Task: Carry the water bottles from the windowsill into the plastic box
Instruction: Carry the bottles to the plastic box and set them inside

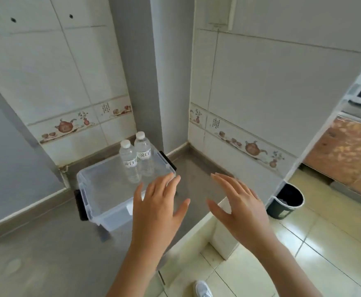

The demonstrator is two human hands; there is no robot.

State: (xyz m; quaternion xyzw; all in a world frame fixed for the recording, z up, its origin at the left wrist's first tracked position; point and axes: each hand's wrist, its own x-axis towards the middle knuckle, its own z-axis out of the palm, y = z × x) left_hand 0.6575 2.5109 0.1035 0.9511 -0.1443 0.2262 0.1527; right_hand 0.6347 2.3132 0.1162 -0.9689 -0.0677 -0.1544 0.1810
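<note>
A clear plastic box (102, 213) with black side latches sits on a grey counter (47, 243) in a tiled corner. Two clear water bottles stand upright inside it at the far right, white caps and white labels: one nearer (130, 160), one behind it (143, 154), side by side. My left hand (157, 207) hovers over the box's near right corner, fingers straight and spread, holding nothing. My right hand (238, 205) hovers to the right of the box over the counter, fingers also spread and empty.
Tiled walls and a grey pillar (145, 71) close in behind the box. A dark waste bin (286, 200) stands on the floor at the right. The counter edge drops to a pale tiled floor (303, 254), where a white shoe (203, 289) shows.
</note>
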